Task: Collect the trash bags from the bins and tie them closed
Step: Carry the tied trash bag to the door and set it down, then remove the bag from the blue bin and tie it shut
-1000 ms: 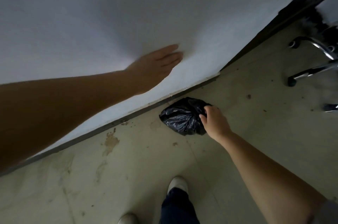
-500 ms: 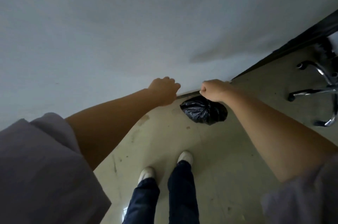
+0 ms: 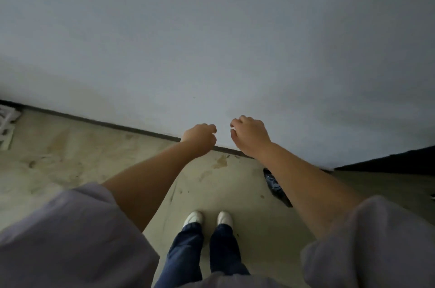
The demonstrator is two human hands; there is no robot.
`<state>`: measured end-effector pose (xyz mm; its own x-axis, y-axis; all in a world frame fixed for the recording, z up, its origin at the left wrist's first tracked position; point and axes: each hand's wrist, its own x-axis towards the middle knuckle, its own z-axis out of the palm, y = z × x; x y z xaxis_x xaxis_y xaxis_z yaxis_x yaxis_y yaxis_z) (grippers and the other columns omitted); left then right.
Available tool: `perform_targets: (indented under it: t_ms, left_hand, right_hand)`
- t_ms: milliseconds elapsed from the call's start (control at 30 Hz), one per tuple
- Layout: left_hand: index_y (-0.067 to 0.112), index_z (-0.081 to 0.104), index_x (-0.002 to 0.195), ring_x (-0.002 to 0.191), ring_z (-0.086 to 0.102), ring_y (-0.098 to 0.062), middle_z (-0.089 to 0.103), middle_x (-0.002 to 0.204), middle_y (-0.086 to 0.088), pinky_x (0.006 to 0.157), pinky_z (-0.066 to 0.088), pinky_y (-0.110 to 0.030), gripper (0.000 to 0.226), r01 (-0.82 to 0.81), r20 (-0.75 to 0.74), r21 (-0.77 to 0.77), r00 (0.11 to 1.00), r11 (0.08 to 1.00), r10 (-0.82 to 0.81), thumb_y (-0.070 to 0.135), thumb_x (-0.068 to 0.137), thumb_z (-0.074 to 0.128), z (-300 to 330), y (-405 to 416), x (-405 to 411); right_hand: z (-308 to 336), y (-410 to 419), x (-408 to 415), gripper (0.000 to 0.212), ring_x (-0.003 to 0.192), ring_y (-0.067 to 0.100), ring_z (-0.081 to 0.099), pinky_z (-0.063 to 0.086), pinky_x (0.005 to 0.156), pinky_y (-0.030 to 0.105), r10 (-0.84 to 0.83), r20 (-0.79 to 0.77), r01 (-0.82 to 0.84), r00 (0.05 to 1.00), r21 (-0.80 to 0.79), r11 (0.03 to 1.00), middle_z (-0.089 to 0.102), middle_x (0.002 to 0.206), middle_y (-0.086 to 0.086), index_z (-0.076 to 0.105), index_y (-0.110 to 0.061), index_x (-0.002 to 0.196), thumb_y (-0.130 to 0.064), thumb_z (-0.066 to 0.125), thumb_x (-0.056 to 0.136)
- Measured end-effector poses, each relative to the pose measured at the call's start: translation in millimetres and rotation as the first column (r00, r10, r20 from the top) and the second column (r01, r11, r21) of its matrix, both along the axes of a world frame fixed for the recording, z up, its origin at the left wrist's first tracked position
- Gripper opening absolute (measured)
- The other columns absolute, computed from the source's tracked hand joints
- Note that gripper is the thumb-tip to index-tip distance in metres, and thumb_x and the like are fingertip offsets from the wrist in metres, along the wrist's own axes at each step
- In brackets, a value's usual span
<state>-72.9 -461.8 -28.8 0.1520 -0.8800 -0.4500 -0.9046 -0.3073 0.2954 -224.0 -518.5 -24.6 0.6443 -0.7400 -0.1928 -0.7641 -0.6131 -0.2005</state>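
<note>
You held both arms out in front of you, toward the white wall [image 3: 211, 40]. Your left hand [image 3: 200, 140] was loosely curled with nothing in it, and your right hand [image 3: 250, 138], just beside it, hung with its fingers bent down and also held nothing. The two hands were near each other but apart. The black trash bag [image 3: 274, 185] lay on the stained floor [image 3: 82, 160] close to the foot of the wall, mostly hidden under your right forearm, so I cannot tell whether it was tied. Your white shoes [image 3: 207, 218] stood side by side on the floor, left of the bag. A white slatted object [image 3: 6, 123] sat at the floor's far left edge.
</note>
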Motion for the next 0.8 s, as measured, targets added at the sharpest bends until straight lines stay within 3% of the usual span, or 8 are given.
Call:
perform_targets:
  t_ms: [200,333,467,800]
  left_hand:
    - [0.018,0.054,0.123,0.107,0.059,-0.025,0.06,0.123,-0.006,0.088,0.051,-0.038,0.033,-0.323,-0.055,-0.044,0.946,0.945,0.32,0.023,0.094,0.038,26.9,104.7,47.2]
    - [0.019,0.052,0.127,0.106,0.06,-0.025,0.06,0.125,-0.007,0.088,0.051,-0.036,0.035,-0.545,-0.131,-0.052,0.834,0.837,0.536,0.023,0.095,0.038,41.1,202.3,93.8]
    - [0.019,0.05,0.129,0.106,0.06,-0.024,0.061,0.123,-0.007,0.089,0.05,-0.035,0.035,-0.728,-0.113,-0.037,0.684,0.685,0.721,0.024,0.096,0.039,52.4,320.5,145.6]
    - [0.017,0.049,0.13,0.117,0.055,-0.028,0.056,0.131,-0.008,0.093,0.045,-0.035,0.037,-0.896,0.006,0.024,0.443,0.443,0.896,0.025,0.097,0.037,51.6,596.6,222.2]
  right_hand:
    - [18.5,57.0,59.4,0.029,0.106,0.03,0.052,0.038,0.087,0.04,0.284,-0.073,-0.279,0.956,0.067,0.958,0.056,0.117,0.01,0.054,-0.011,0.113,-0.022,0.032,0.098]
    - [18.8,112.8,119.4,0.028,0.11,0.03,0.05,0.038,0.092,0.042,0.488,-0.142,-0.474,0.861,0.121,0.872,0.053,0.122,0.011,0.051,-0.011,0.115,-0.021,0.032,0.097]
    - [29.7,186.7,193.7,0.03,0.112,0.03,0.051,0.038,0.093,0.041,0.656,-0.121,-0.643,0.745,0.129,0.755,0.052,0.122,0.011,0.05,-0.011,0.117,-0.026,0.03,0.1]
    - [37.1,434.9,349.6,0.032,0.123,0.03,0.047,0.036,0.099,0.042,0.83,-0.133,-0.806,0.542,0.195,0.558,0.05,0.13,0.012,0.05,-0.013,0.122,-0.027,0.034,0.098]
